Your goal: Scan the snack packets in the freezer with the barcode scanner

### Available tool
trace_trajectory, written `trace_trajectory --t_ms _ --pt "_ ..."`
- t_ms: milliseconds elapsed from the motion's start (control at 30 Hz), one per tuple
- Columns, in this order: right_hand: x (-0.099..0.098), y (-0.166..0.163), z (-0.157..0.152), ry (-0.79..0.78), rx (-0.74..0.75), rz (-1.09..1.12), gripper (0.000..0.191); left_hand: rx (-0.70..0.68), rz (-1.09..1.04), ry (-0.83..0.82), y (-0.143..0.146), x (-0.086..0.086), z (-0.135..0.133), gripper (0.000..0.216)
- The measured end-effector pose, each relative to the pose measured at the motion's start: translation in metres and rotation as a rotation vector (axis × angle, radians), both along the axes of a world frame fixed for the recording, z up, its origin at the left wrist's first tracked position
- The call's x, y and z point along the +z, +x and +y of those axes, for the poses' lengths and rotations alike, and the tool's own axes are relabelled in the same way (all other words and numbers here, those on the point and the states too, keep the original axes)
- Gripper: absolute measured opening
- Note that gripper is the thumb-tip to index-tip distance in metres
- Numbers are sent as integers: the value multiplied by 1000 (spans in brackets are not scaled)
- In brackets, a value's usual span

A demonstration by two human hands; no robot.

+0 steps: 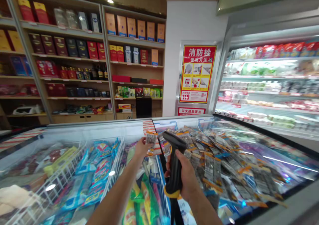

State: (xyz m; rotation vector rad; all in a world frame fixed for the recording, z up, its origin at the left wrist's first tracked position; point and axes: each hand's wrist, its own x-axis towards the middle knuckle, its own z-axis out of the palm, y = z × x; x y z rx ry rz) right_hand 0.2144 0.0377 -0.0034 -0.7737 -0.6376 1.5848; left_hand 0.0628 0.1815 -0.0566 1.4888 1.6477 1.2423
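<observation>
Head view: just below the middle of the frame, the left grip (141, 148) pinches a small orange-edged packet (151, 138) by its left side. Right of it, the right grip (185, 172) is wrapped round a black-and-yellow barcode scanner (175, 163) — its head tilted toward the upper left, near the packet. Similar packets (211, 167) lie heaped at lower right — on the chest freezer (82, 128); green-and-yellow bags (144, 198) sit at lower centre.
</observation>
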Motion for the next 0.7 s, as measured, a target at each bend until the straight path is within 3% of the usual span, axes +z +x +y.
trace_trajectory --t_ms 100,233,433,600,700 --pt "-1 -7 -11 -29 74 7 33 -18 -52 117 -13 -8 1 36" --pt "-2 -15 -21 -35 -33 -45 33 -174 -187 199 -3 -11 6 40" --pt "7 -15 -19 -10 -135 -87 31 -344 -206 186 20 -5 19 38" --pt "7 -8 -9 -23 -171 -63 34 -440 -384 146 13 -14 25 45" --pt "3 -1 0 -26 -144 -28 37 -424 -480 122 7 -20 24 46"
